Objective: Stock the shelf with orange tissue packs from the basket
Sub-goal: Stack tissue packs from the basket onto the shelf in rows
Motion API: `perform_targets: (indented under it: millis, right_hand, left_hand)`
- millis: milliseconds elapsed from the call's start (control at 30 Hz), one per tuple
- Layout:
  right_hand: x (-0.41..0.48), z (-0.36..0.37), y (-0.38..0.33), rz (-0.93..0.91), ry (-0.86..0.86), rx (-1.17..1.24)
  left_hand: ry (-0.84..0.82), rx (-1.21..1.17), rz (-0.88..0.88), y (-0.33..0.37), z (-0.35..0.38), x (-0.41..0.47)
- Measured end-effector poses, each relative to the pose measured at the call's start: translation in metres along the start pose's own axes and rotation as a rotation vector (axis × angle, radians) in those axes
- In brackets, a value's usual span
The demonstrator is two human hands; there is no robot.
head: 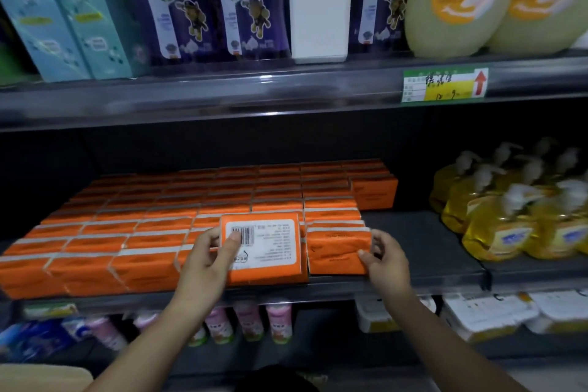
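**Entry: both hands on packs, middle shelf front**

My left thumb (234,240) presses on the white barcode label. The other fingers curl behind the left edge, so my left hand (211,259) grips the labelled pack (270,251). My right thumb (366,254) lies on the orange face of the second pack (337,251). The fingers wrap its right edge, so my right hand (386,259) pinches it.

Both packs stand upright at the front lip of the shelf (423,242), side by side, edges touching or nearly so. I cannot tell whether the labelled pack's base rests on the shelf.

Behind and to the left, stocked orange packs (159,223) fill the shelf in tight rows. Bare shelf lies right of the second pack, then yellow pump bottles (509,216). On the shelf above stand Dettol bottles (251,9), and a price tag (444,85) sits on its rail.
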State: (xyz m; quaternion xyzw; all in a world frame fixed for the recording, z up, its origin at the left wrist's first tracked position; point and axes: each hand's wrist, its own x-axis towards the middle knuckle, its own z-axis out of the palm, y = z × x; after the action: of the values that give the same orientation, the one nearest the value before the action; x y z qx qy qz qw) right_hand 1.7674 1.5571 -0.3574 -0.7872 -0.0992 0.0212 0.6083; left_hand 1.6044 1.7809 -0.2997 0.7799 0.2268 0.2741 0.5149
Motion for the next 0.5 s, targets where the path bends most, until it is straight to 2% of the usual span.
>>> perform_targets:
  millis: [100,267,500]
  right_hand:
    - [0.003,0.002,0.001,-0.025,0.005,-0.119]
    - [0.002,0.001,0.004,-0.097,-0.034,-0.288]
    - [-0.01,-0.016,0.003,-0.089,0.019,-0.256]
  left_hand:
    - [0.031,-0.005,0.026,0.009,0.014,0.003]
    - [-0.035,-0.071,0.016,0.01,0.027,0.011]
    - [-0.106,-0.145,-0.018,0.017,0.048,0.007]
